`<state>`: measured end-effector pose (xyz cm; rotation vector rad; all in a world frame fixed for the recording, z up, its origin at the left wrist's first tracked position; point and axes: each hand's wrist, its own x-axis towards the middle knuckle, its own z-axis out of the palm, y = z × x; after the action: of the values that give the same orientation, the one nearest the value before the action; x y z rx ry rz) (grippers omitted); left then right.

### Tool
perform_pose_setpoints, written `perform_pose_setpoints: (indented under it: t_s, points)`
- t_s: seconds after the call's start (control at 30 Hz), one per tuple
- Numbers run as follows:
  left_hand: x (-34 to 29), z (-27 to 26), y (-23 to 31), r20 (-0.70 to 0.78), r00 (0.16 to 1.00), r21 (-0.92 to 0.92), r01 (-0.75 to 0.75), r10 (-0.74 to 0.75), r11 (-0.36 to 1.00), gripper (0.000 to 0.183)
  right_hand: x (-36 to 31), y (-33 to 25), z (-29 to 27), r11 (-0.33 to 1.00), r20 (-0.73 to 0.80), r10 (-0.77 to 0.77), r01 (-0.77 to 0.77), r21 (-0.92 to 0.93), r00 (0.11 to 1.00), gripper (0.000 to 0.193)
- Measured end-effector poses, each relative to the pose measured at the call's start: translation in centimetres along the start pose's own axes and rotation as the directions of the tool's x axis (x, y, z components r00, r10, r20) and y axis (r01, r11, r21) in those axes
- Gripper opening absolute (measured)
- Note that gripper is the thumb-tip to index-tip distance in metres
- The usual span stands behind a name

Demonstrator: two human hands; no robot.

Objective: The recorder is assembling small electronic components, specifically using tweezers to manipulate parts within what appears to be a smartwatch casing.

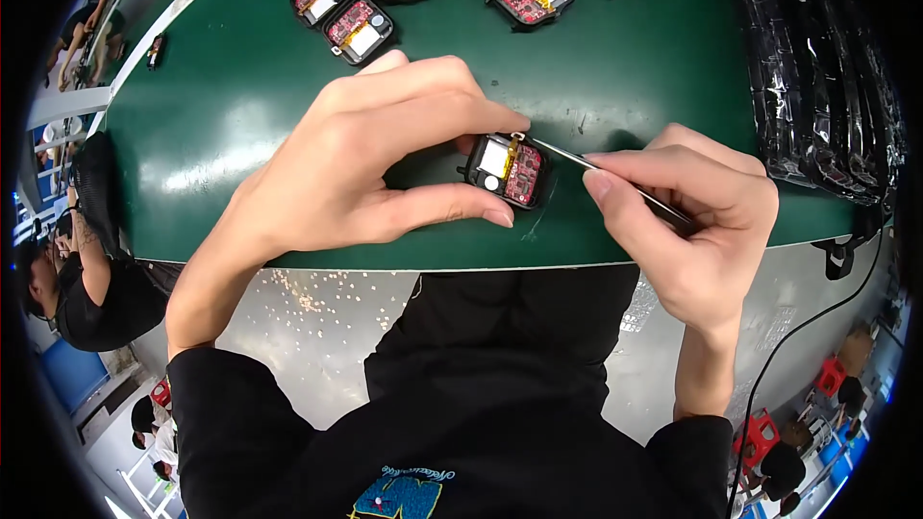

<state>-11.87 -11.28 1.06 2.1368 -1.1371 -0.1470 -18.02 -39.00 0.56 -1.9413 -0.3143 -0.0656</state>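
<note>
My left hand [365, 163] grips a small open black device case [510, 171] between thumb and fingers, just above the green table's near edge. Inside the case I see a red circuit board, a silver battery and a yellow strip. My right hand [687, 221] pinches thin metal tweezers [577, 160] like a pen. The tweezers' tip touches the top of the case near the yellow strip.
Several more open cases with red boards [358, 29] lie at the far side of the green table [240, 106]. A stack of black trays in plastic wrap [817, 86] stands at the right. A black cable [836, 308] hangs off the right edge. Other people sit at the left.
</note>
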Motion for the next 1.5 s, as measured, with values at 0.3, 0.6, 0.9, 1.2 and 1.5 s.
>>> perform_pose_setpoints:
  t_s: [0.3, 0.6, 0.9, 1.2, 1.5]
  points:
    - [0.3, 0.1, -0.5, -0.020, 1.000, -0.019, 0.003, -0.003, 1.000, 0.068, 0.4, 0.6, 0.9, 0.986, -0.007, -0.131, 0.129, -0.105, 0.991, 0.015]
    - [0.3, 0.0, 0.0, -0.036, 0.996, -0.052, 0.083, -0.085, 0.995, 0.064, -0.3, 0.5, 0.8, 0.971, -0.040, -0.177, 0.167, -0.170, 0.983, 0.023]
    - [0.4, 0.1, -0.1, -0.057, 0.996, -0.034, 0.067, -0.069, 0.997, 0.060, -0.3, 0.7, 1.7, 0.924, -0.059, -0.291, 0.264, -0.275, 0.955, 0.029]
    - [0.5, -0.9, -1.4, 0.043, 0.998, -0.156, 0.053, -0.047, 0.986, 0.066, 0.0, 0.2, 0.6, 0.988, 0.009, -0.112, 0.112, -0.109, 0.994, 0.021]
    - [0.6, -0.9, -1.8, 0.080, 0.997, -0.126, 0.007, 0.003, 0.992, 0.066, 0.0, 0.6, 0.5, 0.992, 0.031, -0.096, 0.098, -0.080, 0.995, 0.021]
